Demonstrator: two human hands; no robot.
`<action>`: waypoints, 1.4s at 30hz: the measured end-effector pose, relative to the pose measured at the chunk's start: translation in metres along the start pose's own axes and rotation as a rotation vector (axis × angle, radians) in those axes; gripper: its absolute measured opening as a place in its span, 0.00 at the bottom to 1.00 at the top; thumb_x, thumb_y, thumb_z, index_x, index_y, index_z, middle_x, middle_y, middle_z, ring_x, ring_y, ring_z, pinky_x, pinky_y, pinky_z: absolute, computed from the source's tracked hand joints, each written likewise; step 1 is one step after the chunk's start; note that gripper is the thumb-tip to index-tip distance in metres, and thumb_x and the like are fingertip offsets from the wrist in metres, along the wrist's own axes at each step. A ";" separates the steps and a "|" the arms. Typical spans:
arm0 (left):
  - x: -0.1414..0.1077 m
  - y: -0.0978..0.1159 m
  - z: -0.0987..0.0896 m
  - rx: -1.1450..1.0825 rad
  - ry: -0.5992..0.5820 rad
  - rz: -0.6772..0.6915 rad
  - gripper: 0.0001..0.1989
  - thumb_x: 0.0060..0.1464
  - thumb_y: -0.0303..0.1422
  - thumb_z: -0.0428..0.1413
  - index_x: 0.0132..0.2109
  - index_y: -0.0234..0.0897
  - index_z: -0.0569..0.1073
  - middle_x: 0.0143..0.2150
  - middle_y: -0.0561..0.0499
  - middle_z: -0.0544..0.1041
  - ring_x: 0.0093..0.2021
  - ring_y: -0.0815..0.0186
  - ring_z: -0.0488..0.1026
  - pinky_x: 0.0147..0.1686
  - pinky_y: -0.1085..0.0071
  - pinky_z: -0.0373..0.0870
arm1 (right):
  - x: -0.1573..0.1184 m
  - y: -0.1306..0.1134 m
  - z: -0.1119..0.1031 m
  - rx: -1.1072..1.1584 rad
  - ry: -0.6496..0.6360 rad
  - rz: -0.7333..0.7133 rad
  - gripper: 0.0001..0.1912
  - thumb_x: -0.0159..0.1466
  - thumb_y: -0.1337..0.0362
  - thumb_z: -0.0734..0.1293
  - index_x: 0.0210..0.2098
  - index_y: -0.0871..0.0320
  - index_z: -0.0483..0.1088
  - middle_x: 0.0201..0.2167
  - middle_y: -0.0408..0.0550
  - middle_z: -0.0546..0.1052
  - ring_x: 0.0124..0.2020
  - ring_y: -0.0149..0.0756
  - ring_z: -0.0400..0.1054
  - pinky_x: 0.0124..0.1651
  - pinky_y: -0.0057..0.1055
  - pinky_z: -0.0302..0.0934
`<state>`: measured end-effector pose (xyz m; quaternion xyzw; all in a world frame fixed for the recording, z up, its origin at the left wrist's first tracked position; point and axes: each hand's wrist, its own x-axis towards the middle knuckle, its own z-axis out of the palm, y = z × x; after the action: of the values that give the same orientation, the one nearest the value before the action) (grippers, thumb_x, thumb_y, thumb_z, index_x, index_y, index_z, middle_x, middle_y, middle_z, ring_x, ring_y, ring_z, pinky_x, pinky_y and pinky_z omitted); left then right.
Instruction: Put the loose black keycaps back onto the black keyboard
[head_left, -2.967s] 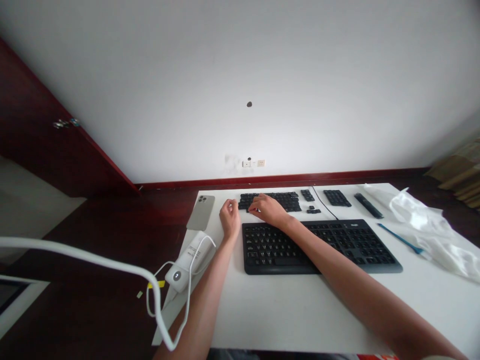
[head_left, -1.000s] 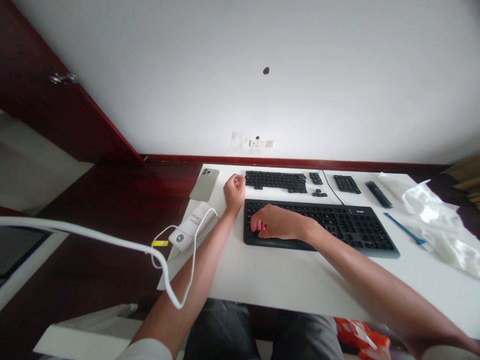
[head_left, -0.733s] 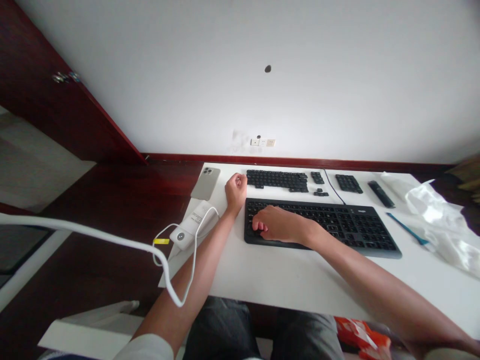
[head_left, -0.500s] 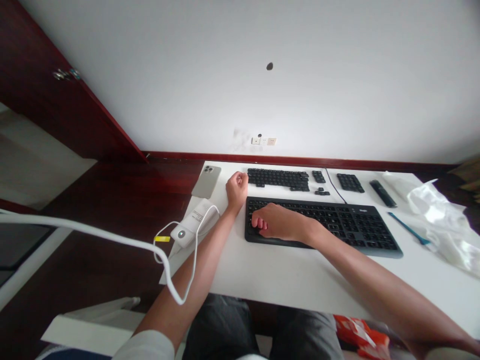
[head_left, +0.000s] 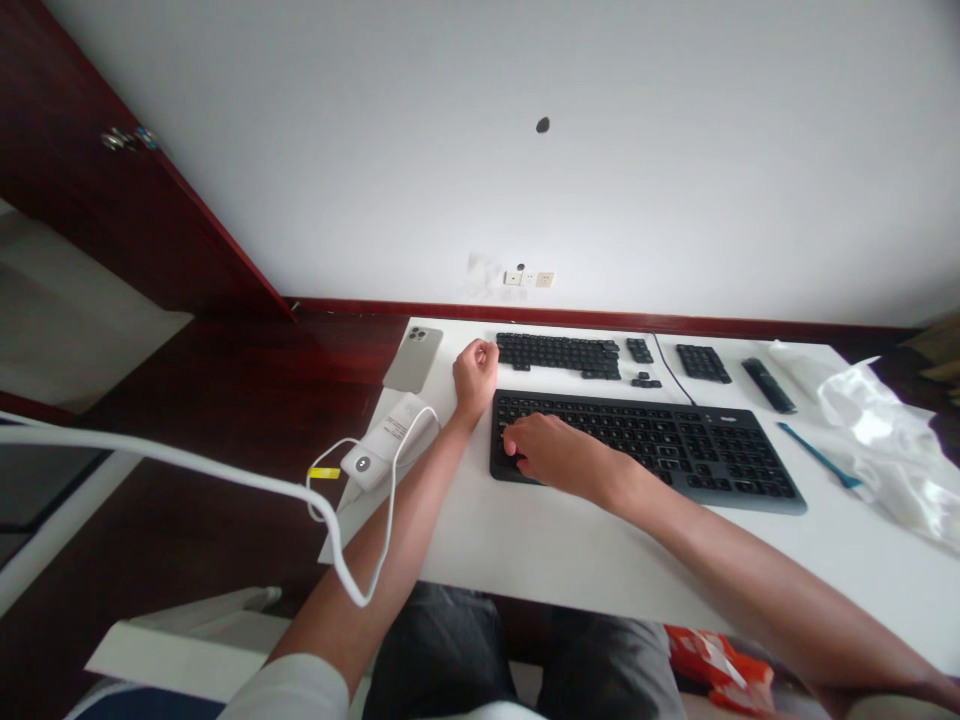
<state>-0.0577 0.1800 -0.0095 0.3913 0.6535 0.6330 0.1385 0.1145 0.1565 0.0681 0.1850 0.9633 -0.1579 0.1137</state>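
Note:
A black full-size keyboard (head_left: 701, 455), its keys bared of caps, lies across the white table. Over its left end rests my right hand (head_left: 559, 455), fingers bent down with the tips at the lower-left keys; anything in them is hidden. My left hand (head_left: 475, 378) is closed in a loose fist on the table, just left of a block of removed keycaps (head_left: 559, 353); what it holds, if anything, cannot be made out. More keycaps lie behind the keyboard: a small group (head_left: 639, 350), an arrow cluster (head_left: 645, 381) and a number-pad block (head_left: 702, 363).
A phone (head_left: 414, 358) and a white power bank (head_left: 386, 440) with a white cable (head_left: 225, 474) are at the left. On the right lie a black stick-like object (head_left: 769, 385), a blue brush (head_left: 821, 456) and crumpled white plastic (head_left: 874, 405). Behind the table (head_left: 480, 530) is a wall.
My right hand has shifted slightly down on the keyboard's left end, its fingers now angled more downward. My left hand stays in place.

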 end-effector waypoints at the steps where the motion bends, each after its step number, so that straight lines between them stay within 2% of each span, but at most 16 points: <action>1: 0.000 0.000 0.000 -0.003 0.001 0.003 0.17 0.64 0.38 0.54 0.27 0.39 0.64 0.22 0.55 0.63 0.25 0.69 0.58 0.29 0.72 0.53 | -0.001 -0.001 0.001 -0.022 0.010 -0.008 0.12 0.63 0.74 0.68 0.45 0.59 0.79 0.42 0.55 0.82 0.44 0.49 0.79 0.44 0.35 0.67; 5: 0.000 -0.002 0.001 -0.004 -0.008 0.009 0.17 0.64 0.39 0.53 0.27 0.39 0.64 0.23 0.55 0.62 0.25 0.69 0.58 0.28 0.72 0.52 | -0.001 -0.003 0.000 -0.030 0.016 -0.018 0.11 0.64 0.74 0.68 0.44 0.60 0.79 0.41 0.55 0.83 0.45 0.49 0.79 0.44 0.35 0.67; 12: 0.000 -0.002 0.001 0.031 -0.025 0.039 0.18 0.65 0.38 0.53 0.27 0.39 0.63 0.22 0.57 0.59 0.24 0.70 0.55 0.28 0.72 0.51 | 0.010 0.011 -0.010 0.194 -0.067 0.032 0.11 0.60 0.76 0.69 0.37 0.56 0.81 0.34 0.44 0.84 0.39 0.38 0.79 0.39 0.26 0.64; 17: -0.001 0.000 0.000 0.048 -0.030 0.052 0.19 0.65 0.38 0.53 0.26 0.39 0.60 0.21 0.57 0.57 0.24 0.70 0.55 0.28 0.72 0.50 | 0.016 0.017 -0.015 0.323 -0.110 0.048 0.09 0.57 0.75 0.72 0.34 0.57 0.82 0.31 0.43 0.83 0.35 0.34 0.77 0.35 0.24 0.62; 22: -0.001 0.002 0.000 0.067 -0.033 0.061 0.19 0.66 0.38 0.52 0.26 0.39 0.59 0.21 0.57 0.57 0.24 0.70 0.55 0.27 0.72 0.50 | 0.021 0.017 -0.018 0.353 -0.132 0.056 0.06 0.56 0.72 0.72 0.31 0.56 0.81 0.31 0.42 0.83 0.36 0.34 0.77 0.38 0.24 0.62; 25: -0.001 0.002 0.000 0.070 -0.032 0.054 0.19 0.66 0.38 0.52 0.26 0.39 0.59 0.21 0.57 0.57 0.24 0.70 0.55 0.28 0.72 0.50 | 0.024 0.014 -0.022 0.274 -0.166 0.140 0.05 0.54 0.68 0.75 0.31 0.54 0.81 0.31 0.42 0.83 0.37 0.37 0.77 0.35 0.26 0.60; 30: 0.000 0.002 0.001 0.085 -0.019 0.042 0.19 0.65 0.37 0.53 0.26 0.39 0.60 0.21 0.57 0.57 0.23 0.70 0.55 0.28 0.72 0.50 | 0.029 0.011 -0.029 0.130 -0.195 0.236 0.12 0.52 0.60 0.80 0.35 0.54 0.81 0.34 0.45 0.83 0.41 0.44 0.78 0.34 0.29 0.58; 42: -0.002 0.003 0.002 0.129 -0.033 0.057 0.18 0.65 0.38 0.52 0.27 0.40 0.61 0.20 0.58 0.58 0.23 0.70 0.55 0.27 0.71 0.49 | 0.026 0.002 -0.031 0.026 -0.202 0.263 0.12 0.56 0.59 0.79 0.38 0.56 0.82 0.37 0.52 0.83 0.42 0.50 0.79 0.38 0.33 0.64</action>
<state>-0.0535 0.1798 -0.0073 0.4282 0.6791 0.5868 0.1059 0.0872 0.1772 0.0892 0.2943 0.9123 -0.1719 0.2270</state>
